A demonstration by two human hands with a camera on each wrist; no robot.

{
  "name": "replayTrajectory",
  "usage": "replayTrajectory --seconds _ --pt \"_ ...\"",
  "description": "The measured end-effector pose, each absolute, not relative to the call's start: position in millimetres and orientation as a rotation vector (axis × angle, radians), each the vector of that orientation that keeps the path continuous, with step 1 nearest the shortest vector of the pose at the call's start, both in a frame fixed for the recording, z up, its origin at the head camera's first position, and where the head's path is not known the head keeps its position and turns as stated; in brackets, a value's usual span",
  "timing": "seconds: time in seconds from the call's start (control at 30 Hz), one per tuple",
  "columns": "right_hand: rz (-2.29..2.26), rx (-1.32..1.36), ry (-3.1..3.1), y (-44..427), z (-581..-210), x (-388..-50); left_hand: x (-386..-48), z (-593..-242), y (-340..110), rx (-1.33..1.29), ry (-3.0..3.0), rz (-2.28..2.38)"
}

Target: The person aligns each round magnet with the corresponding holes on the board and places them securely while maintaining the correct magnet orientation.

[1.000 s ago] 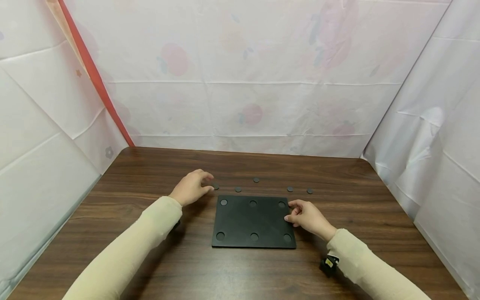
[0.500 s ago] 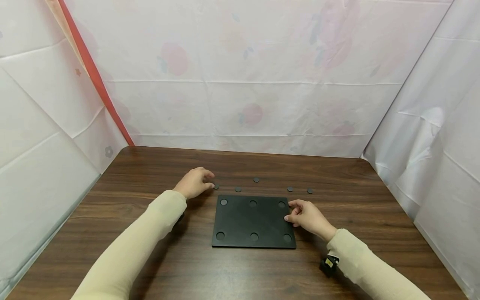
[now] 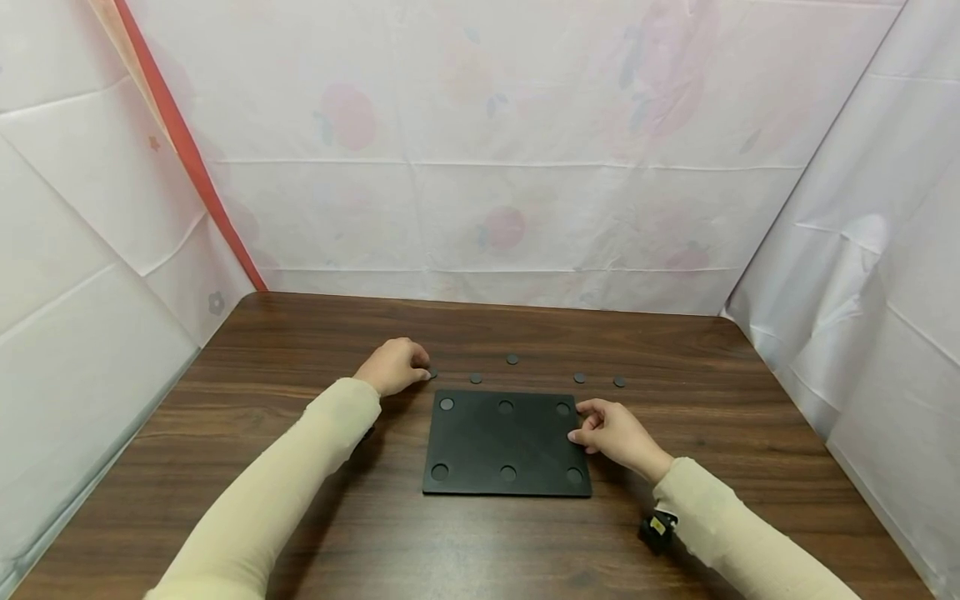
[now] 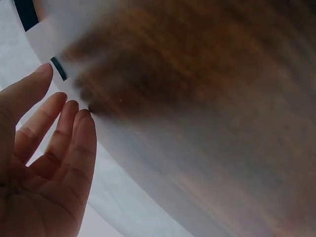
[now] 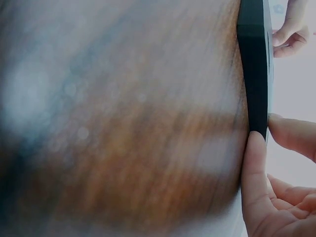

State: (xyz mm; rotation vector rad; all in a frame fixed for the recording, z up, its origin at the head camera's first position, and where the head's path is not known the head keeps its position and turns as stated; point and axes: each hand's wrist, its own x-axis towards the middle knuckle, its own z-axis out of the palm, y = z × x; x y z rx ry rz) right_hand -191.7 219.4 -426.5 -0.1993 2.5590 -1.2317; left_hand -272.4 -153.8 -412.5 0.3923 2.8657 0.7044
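Note:
A flat black board (image 3: 504, 442) with round recesses along its long edges lies on the table. A dark disc fills its far-left recess. My right hand (image 3: 618, 437) holds the board's right edge: in the right wrist view, the thumb lies on the board's top and a fingertip against its side. Beyond the board's far-left corner, my left hand (image 3: 393, 367) is at a small dark disc (image 3: 432, 374). In the left wrist view, thumb and fingers are apart beside that disc (image 4: 58, 68), not closed round it; whether the thumb touches it I cannot tell.
Several more dark discs lie loose on the brown wooden table (image 3: 480, 542) beyond the board: one disc (image 3: 476, 378), a farther disc (image 3: 512, 359), and two to the right, a disc (image 3: 580, 378) and a disc (image 3: 618, 382). A white patterned cloth (image 3: 480, 167) hangs behind.
My left hand has shifted slightly right, its thumb and fingers coming closer to the leftmost loose disc. The right hand and the board have stayed in place.

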Motion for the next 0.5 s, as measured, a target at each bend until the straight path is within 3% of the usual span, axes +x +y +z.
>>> replayTrajectory --seconds 0.5 --pt "-1.245 -0.193 2.544 218.6 -427.2 -192.7 -273.0 -415.2 -154.5 0.381 2.888 0.654"
